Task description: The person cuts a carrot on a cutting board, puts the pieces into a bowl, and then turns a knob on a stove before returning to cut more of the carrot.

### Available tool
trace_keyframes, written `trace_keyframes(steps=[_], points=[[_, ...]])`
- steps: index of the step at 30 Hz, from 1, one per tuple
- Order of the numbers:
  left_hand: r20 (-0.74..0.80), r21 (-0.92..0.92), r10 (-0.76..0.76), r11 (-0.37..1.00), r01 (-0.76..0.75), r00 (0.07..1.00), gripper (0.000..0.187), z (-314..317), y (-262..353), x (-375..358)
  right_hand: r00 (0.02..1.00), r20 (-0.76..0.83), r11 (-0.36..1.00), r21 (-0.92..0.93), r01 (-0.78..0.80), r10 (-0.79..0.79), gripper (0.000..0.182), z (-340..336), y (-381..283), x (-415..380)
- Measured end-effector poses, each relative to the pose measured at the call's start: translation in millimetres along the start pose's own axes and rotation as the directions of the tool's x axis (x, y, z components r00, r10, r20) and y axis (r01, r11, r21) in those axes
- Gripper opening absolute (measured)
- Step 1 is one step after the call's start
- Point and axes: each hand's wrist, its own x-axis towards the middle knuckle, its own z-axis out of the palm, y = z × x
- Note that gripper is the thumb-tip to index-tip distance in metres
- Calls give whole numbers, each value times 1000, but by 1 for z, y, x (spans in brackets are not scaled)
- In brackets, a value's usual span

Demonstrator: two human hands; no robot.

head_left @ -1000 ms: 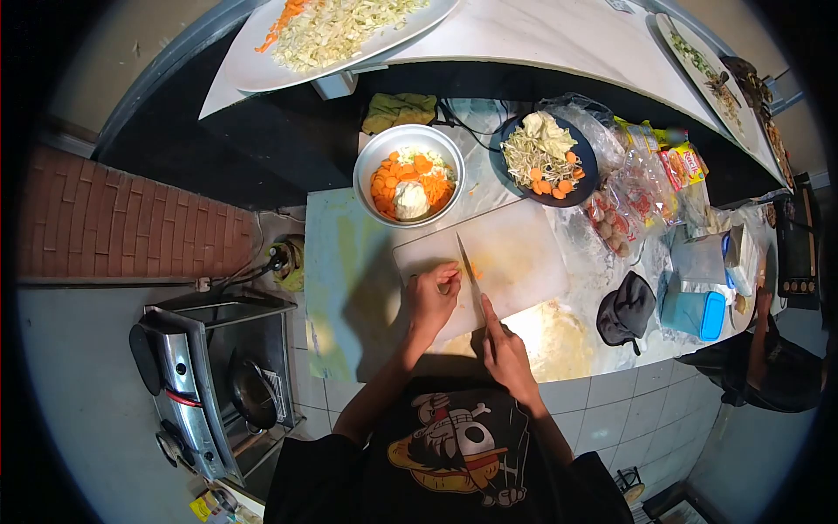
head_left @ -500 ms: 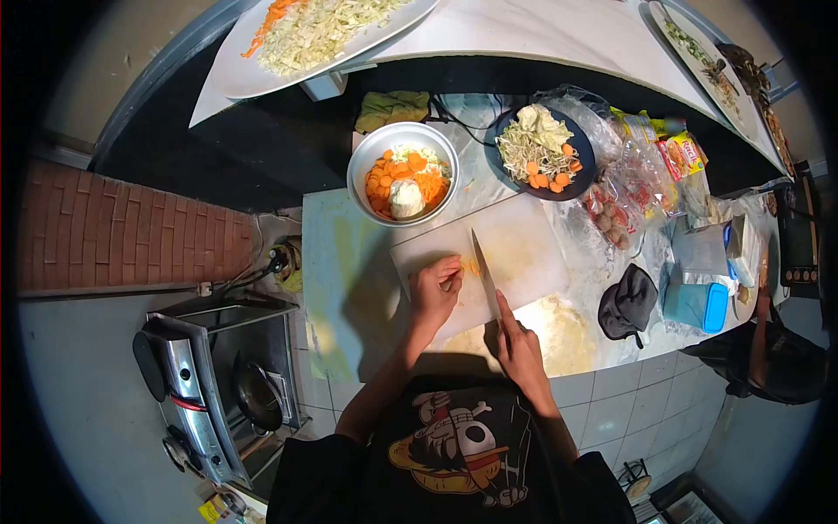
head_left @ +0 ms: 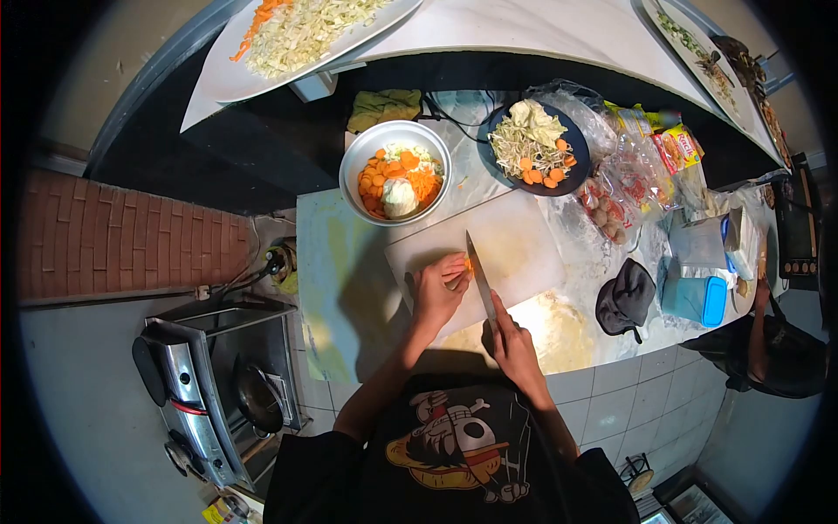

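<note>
On the white cutting board (head_left: 524, 231), my left hand (head_left: 439, 293) pinches a small orange piece (head_left: 469, 267), which looks like carrot. My right hand (head_left: 509, 339) is wrapped round the handle of a knife (head_left: 480, 275). The blade points away from me and lies just right of the orange piece, close to my left fingertips. Behind the board's left part stands a metal bowl (head_left: 347, 183) with carrot slices, shreds and a pale lump. A dark plate (head_left: 578, 162) behind the board bears sprouts, cabbage and carrot slices.
Right of the board are plastic bags (head_left: 642, 188), a black cap (head_left: 625, 299) and a blue-lidded container (head_left: 713, 302). A large white plate (head_left: 349, 48) of shredded vegetables stands on the raised shelf. At the lower left is a stove (head_left: 188, 393). Another person's arm (head_left: 759, 341) shows far right.
The knife blade has come closer to my left fingertips and the orange piece. The whole view has shifted slightly, so the bowl and board appear a little further left.
</note>
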Motion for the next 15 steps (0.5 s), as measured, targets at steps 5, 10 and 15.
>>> trace_keyframes(steps=[5, 10, 15], points=[[-13, -37, 22, 999, -23, 1000, 36, 4, -6, -1, 996, 84, 998, 40, -42, 39, 77, 1, -4, 5], [-18, -62, -2, 998, 1, 1000, 35, 5, -13, 0, 996, 74, 994, 98, -53, 46, 67, 1, -6, 8], [-24, -134, -33, 991, 30, 999, 33, 4, -14, -2, 996, 78, 987, 148, -56, 45, 63, -3, -12, 8]])
